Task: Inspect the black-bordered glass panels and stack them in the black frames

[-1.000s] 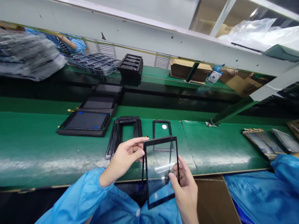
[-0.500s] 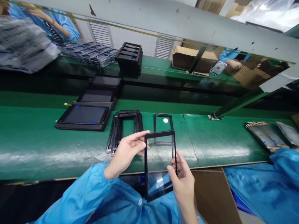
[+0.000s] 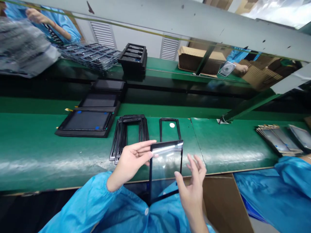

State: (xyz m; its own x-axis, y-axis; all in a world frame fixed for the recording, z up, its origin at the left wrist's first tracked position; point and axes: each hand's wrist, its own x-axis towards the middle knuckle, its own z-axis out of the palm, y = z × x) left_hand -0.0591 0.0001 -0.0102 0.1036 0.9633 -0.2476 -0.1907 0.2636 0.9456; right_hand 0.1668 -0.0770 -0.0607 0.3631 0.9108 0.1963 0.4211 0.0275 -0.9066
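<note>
My left hand (image 3: 131, 163) pinches a clear glass panel with a black border (image 3: 166, 166) at its upper left edge, thumb in front and fingers behind. The panel is tilted upright over the table's front edge, and light reflects along its top. Beside the panel's right edge, my right hand (image 3: 193, 187) has its fingers spread, with the thumb tip at or very near that border; whether it touches, I cannot tell. Behind my left hand lies a pile of thin black frames (image 3: 119, 137). Another black frame (image 3: 169, 119) lies beyond the panel, partly hidden by it, around a white round spot.
Screens in black trays (image 3: 92, 120) rest on the green table (image 3: 225, 152) at left. Stacked panels (image 3: 277, 139) lie at right near a co-worker's blue sleeve (image 3: 291, 171). A green post (image 3: 250, 105) rises at right. The shelf holds black trays (image 3: 133, 56) and cardboard dividers (image 3: 200, 61).
My right hand has loosened from the panel's right edge, its fingers spreading away to the right. The panel has dropped slightly and tilted, so a reflection now shows near its top.
</note>
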